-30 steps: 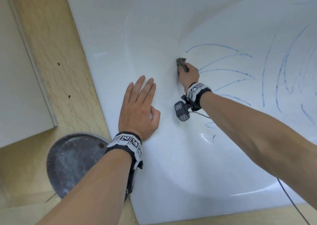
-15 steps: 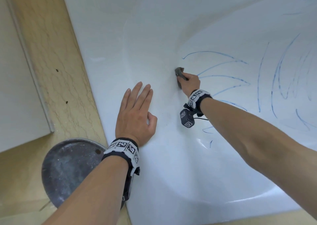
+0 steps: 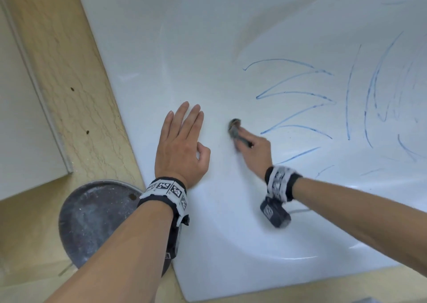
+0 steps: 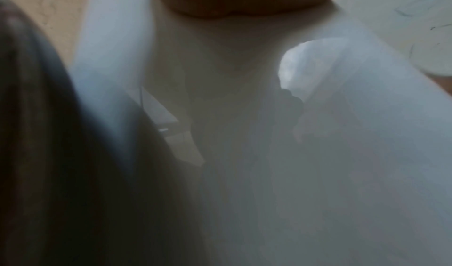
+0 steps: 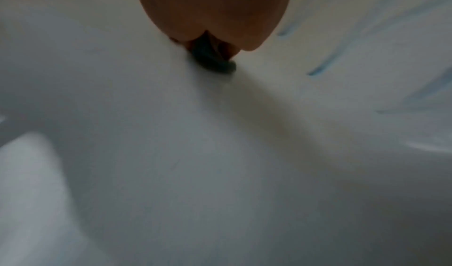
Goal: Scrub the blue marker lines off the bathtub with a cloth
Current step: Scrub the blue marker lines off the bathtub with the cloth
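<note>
the person's right hand point(image 3: 256, 149) reaches into the white glossy bathtub point(image 3: 208, 48) and grips a small dark grey wadded cloth point(image 3: 235, 129), fingers curled round it. the cloth sticks out past the fingertips on the side toward the left hand and is pressed against the curved inner wall of the tub. in the right wrist view the same cloth point(image 5: 212, 59) shows as a dark lump pinched beneath the hand point(image 5: 215, 9), its lower edge touching the white surface, though the picture is blurred.

the blue marker lines point(image 3: 295, 92) lie on the tub's inner surface to the far side of the right hand from the left one: a fan of long zigzag strokes starts just beside the cloth, and more curved strokes lie further along the tub. a few short blue streaks point(image 3: 300, 155) run close by the right wrist. the cloth sits on bare white surface at the edge of this fan, not on a stroke.

the left hand point(image 3: 180, 145) lies flat on the tub's broad rim, fingers straight and together, thumb tucked, holding nothing. the left wrist view is dark and blurred and shows little.

beside the tub runs a beige marbled ledge point(image 3: 69, 71), and a round dusty grey metal lid point(image 3: 92, 219) sits by the left wrist.
</note>
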